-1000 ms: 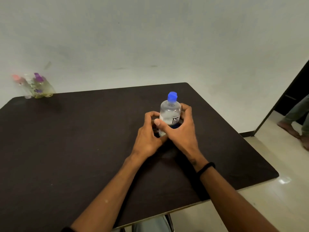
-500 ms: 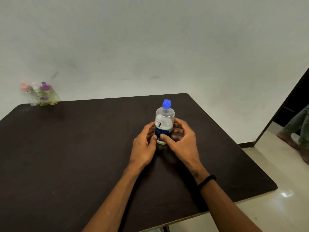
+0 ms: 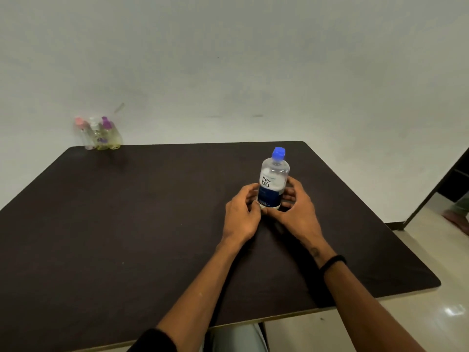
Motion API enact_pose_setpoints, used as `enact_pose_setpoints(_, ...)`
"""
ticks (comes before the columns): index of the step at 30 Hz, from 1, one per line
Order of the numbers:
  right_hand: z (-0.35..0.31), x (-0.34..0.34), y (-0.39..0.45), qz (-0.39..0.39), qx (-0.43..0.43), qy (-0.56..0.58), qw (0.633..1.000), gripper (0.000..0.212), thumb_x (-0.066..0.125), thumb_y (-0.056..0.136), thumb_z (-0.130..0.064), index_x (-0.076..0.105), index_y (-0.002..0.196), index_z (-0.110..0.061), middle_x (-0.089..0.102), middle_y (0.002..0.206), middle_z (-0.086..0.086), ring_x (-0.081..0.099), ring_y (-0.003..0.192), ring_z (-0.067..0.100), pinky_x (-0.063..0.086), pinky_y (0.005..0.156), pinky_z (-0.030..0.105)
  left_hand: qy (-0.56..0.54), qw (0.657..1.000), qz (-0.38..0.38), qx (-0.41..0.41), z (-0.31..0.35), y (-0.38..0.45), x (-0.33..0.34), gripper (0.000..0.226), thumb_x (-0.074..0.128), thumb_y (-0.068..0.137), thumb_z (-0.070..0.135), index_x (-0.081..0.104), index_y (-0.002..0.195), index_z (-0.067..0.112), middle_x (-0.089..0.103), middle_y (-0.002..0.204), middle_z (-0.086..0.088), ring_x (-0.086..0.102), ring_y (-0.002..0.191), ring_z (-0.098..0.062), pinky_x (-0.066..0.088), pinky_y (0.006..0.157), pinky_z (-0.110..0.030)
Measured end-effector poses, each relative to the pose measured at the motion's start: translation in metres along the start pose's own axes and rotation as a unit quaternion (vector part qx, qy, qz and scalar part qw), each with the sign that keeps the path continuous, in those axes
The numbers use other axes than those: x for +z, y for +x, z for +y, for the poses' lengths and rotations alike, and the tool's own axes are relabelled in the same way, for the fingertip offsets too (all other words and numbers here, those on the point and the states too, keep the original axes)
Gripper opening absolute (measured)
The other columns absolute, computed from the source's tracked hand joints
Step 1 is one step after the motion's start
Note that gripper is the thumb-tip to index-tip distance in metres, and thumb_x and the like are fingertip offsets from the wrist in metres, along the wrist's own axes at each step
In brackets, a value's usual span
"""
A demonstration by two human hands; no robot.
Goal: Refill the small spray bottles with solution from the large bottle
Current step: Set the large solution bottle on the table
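At mid-table (image 3: 152,224), my left hand (image 3: 241,214) and right hand (image 3: 299,212) clasp the upright large bottle (image 3: 272,184) low down. Small spray bottles (image 3: 99,134) stand well apart at the far corner. Risk: a low grip could tip it.

Bare forearms, no rings. Black band (image 3: 332,262) on rt wrist; dark sleeve edge (image 3: 154,341) at lt elbow. Grey trousers (image 3: 236,339) below.
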State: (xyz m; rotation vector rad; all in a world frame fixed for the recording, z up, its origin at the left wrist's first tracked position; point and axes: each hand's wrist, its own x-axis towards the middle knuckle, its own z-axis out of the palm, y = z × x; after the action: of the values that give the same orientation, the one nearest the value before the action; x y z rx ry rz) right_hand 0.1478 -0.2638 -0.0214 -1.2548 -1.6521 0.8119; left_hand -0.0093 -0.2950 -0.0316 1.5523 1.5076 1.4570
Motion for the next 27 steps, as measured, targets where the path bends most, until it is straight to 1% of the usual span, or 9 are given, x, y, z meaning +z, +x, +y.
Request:
enact_pose_setpoints(4, -0.006, -0.002, -0.004, 0.006, 0.016, -0.012, 1.000, 0.088, 0.097, 0.073, -0.026, 0.050, 0.149, -0.026, 0.068, 0.129, -0.009, 0.067, 0.114, 0.003, 0.053, 0.097, 0.019, 0.011, 1.000, -0.015, 0.001, 0.005, -0.006, -0.006, 0.048, 0.062, 0.097, 0.003, 0.058, 0.143, 0.016, 0.070, 0.130, 0.002, 0.065, 0.120, -0.006, 0.049, 0.095, -0.007)
enact_pose_setpoints(7, -0.007, 0.001, -0.009, 0.011, 0.027, -0.031, 0.999, 0.079, 0.091, 0.080, -0.018, 0.050, 0.147, -0.022, 0.067, 0.135, -0.005, 0.066, 0.120, 0.007, 0.054, 0.104, 0.026, 0.025, 0.999, -0.028, -0.001, 0.004, -0.015, -0.010, 0.044, 0.062, 0.098, 0.004, 0.061, 0.141, 0.016, 0.071, 0.130, 0.002, 0.065, 0.119, -0.004, 0.050, 0.100, -0.010)
enact_pose_setpoints(10, -0.008, 0.004, -0.009, 0.051, 0.052, -0.047, 0.996, 0.065, 0.079, 0.086, -0.003, 0.052, 0.144, -0.017, 0.066, 0.138, 0.002, 0.065, 0.125, 0.014, 0.054, 0.110, 0.036, 0.040, 0.999, -0.036, 0.006, 0.002, -0.016, -0.011, 0.042, 0.062, 0.098, 0.004, 0.062, 0.139, 0.016, 0.070, 0.131, 0.001, 0.064, 0.119, -0.004, 0.044, 0.093, 0.000)
enact_pose_setpoints(14, -0.020, 0.006, -0.029, 0.167, 0.124, -0.026, 0.978, 0.031, 0.070, 0.091, -0.002, 0.064, 0.119, -0.015, 0.070, 0.112, -0.001, 0.067, 0.098, 0.006, 0.059, 0.092, 0.030, 0.034, 0.999, -0.019, -0.005, 0.007, -0.020, -0.015, 0.037, 0.061, 0.099, 0.005, 0.065, 0.134, 0.015, 0.072, 0.121, 0.003, 0.063, 0.097, 0.007, 0.043, 0.083, 0.004)
enact_pose_setpoints(16, -0.028, 0.008, -0.050, 0.178, 0.149, -0.033, 0.972, 0.018, 0.070, 0.094, -0.006, 0.066, 0.107, -0.018, 0.068, 0.099, -0.006, 0.066, 0.090, 0.004, 0.059, 0.086, 0.029, 0.023, 1.000, -0.012, -0.011, 0.006, -0.028, -0.021, 0.034, 0.062, 0.099, 0.007, 0.068, 0.131, 0.016, 0.072, 0.116, 0.004, 0.064, 0.096, 0.006, 0.045, 0.082, 0.001)
enact_pose_setpoints(19, -0.039, 0.022, -0.075, 0.124, 0.144, -0.035, 0.981, 0.013, 0.074, 0.093, -0.010, 0.070, 0.098, -0.021, 0.072, 0.094, -0.007, 0.069, 0.089, 0.004, 0.053, 0.076, 0.019, 0.009, 0.999, -0.031, -0.016, 0.002, -0.041, -0.042, 0.031, 0.064, 0.099, 0.011, 0.069, 0.128, 0.019, 0.072, 0.112, 0.007, 0.067, 0.101, 0.001, 0.048, 0.083, -0.002)
enact_pose_setpoints(21, -0.046, 0.045, -0.077, 0.075, 0.132, -0.005, 0.988, 0.011, 0.077, 0.089, -0.011, 0.073, 0.091, -0.020, 0.076, 0.087, -0.004, 0.072, 0.084, 0.007, 0.057, 0.077, 0.024, 0.022, 0.999, -0.032, -0.013, -0.007, -0.044, -0.066, 0.029, 0.065, 0.099, 0.013, 0.070, 0.126, 0.020, 0.072, 0.111, 0.008, 0.067, 0.102, 0.002, 0.049, 0.083, -0.004)
enact_pose_setpoints(24, -0.061, 0.093, -0.058, -0.005, 0.114, 0.045, 0.992, 0.009, 0.079, 0.088, -0.008, 0.074, 0.089, -0.016, 0.079, 0.080, 0.004, 0.076, 0.077, 0.016, 0.062, 0.078, 0.032, 0.052, 0.998, 0.039, -0.015, -0.027, -0.037, -0.116, 0.024, 0.066, 0.098, 0.015, 0.073, 0.120, 0.021, 0.074, 0.109, 0.012, 0.068, 0.100, 0.004, 0.051, 0.085, -0.007)
enact_pose_setpoints(27, -0.078, 0.156, -0.028, -0.060, 0.089, 0.042, 0.993, 0.007, 0.079, 0.087, -0.012, 0.075, 0.086, -0.018, 0.079, 0.079, 0.001, 0.076, 0.078, 0.014, 0.063, 0.078, 0.032, 0.074, 0.988, 0.122, -0.064, -0.057, -0.028, -0.178, 0.019, 0.065, 0.100, 0.019, 0.073, 0.116, 0.024, 0.073, 0.104, 0.016, 0.069, 0.096, 0.002, 0.059, 0.088, -0.023)
